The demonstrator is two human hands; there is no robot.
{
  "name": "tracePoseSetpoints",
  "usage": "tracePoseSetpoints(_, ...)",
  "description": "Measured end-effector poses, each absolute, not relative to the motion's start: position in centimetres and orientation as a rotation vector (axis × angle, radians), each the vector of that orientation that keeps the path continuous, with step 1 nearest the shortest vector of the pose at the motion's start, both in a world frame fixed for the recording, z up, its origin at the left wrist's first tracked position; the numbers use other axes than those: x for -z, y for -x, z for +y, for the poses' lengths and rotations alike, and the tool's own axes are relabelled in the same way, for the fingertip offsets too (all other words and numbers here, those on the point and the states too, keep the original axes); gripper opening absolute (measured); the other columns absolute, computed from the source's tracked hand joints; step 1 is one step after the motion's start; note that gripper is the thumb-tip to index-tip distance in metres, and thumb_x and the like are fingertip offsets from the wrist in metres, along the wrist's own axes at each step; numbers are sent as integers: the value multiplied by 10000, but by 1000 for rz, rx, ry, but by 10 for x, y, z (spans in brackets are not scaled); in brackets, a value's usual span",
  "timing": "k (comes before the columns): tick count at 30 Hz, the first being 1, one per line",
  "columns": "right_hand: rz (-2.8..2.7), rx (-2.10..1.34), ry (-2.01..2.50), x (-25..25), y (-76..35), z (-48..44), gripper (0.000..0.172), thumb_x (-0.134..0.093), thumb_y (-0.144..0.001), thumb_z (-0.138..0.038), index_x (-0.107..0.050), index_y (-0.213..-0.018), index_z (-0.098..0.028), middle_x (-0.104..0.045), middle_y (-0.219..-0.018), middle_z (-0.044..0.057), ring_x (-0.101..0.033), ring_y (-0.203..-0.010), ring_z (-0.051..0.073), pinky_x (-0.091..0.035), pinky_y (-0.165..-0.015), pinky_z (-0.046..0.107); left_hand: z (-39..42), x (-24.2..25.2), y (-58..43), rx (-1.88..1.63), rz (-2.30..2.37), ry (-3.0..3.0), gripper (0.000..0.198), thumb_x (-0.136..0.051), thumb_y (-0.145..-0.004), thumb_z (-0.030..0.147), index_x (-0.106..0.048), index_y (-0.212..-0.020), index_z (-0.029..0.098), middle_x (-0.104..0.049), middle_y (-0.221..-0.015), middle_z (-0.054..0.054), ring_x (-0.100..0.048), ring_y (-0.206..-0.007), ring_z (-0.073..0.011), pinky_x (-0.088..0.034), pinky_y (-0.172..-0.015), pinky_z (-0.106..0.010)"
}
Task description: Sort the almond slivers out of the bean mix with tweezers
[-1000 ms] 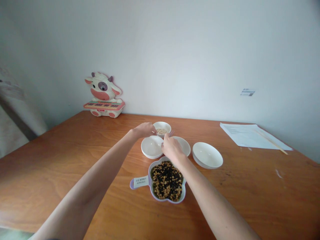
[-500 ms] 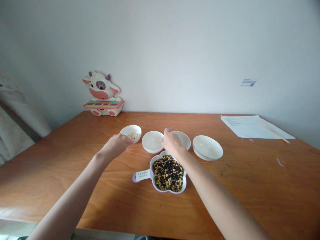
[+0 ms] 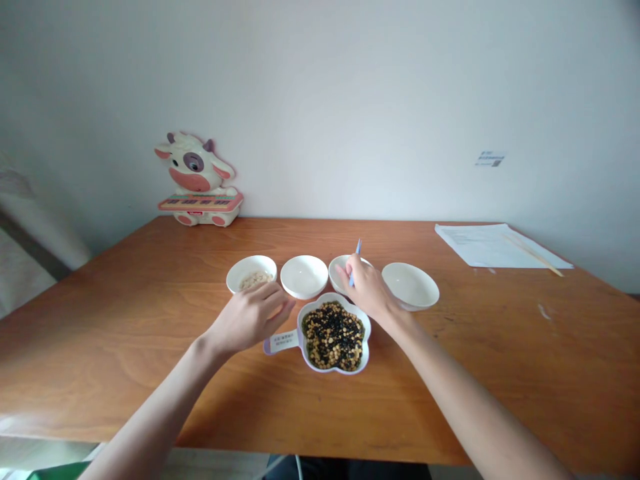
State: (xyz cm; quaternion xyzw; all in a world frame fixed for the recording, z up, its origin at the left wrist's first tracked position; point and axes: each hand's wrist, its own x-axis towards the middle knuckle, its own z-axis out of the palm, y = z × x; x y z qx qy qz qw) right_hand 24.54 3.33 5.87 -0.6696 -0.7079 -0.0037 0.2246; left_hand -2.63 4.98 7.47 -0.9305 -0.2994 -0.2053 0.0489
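My left hand (image 3: 257, 313) hovers in front of the far-left white bowl (image 3: 231, 280), which holds pale beans or seeds. Its fingers are loosely bent and slightly apart, with nothing visible in them. A slim blue tool (image 3: 359, 248) sticks up from my right hand (image 3: 369, 288), whose fingers are closed round it; the tool's exact kind does not show. That hand is over the front right of the third white bowl (image 3: 338, 270), hiding part of it. Nearer to me lies a flower-shaped dish (image 3: 367, 333) with a labelled handle (image 3: 281, 342), full of mixed dark, yellow and green beans.
Between the outer bowls stands another white bowl (image 3: 304, 277); a fourth, wider one (image 3: 410, 285) is at the right. A cow-shaped toy keyboard (image 3: 200, 183) stands by the wall at the back left. Paper sheets (image 3: 480, 245) and a wooden chopstick (image 3: 534, 255) lie back right.
My left hand has let go of the far-left bowl and come nearer to me, rightward. My right hand has shifted right, and the blue tool now stands more upright. The view has moved slightly.
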Motion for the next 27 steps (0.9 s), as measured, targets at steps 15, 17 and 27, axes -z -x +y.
tracePoseSetpoints(15,-1777,-212,1326,-12,-276,-2,269,-581,-964,-284,-355,-818,-265,-729,-873,38,-695,-813,219,-509,-755,366,66,-43,7,827,-1154,2914,452,-554,-975,434,-553,-613,165,-587,-600,-6,-469,-528,-108,-343,-530,-251)
tracePoseSetpoints(17,-1798,-197,1322,-12,-276,-3,283,-613,-941,-276,-357,-821,-264,-750,-926,49,-705,-847,229,-513,-779,383,69,-44,8,924,-1063,2879,290,-626,-939,422,-657,-832,154,-699,-853,-65,-600,-713,-157,-463,-663,-277)
tracePoseSetpoints(27,-1853,-164,1370,-15,-274,-8,316,-675,-908,-304,-374,-823,-257,-767,-1009,67,-714,-911,255,-520,-777,406,70,-46,6,825,-1028,2771,319,-705,-883,481,-720,-860,163,-717,-858,-77,-651,-824,-236,-527,-762,-363)
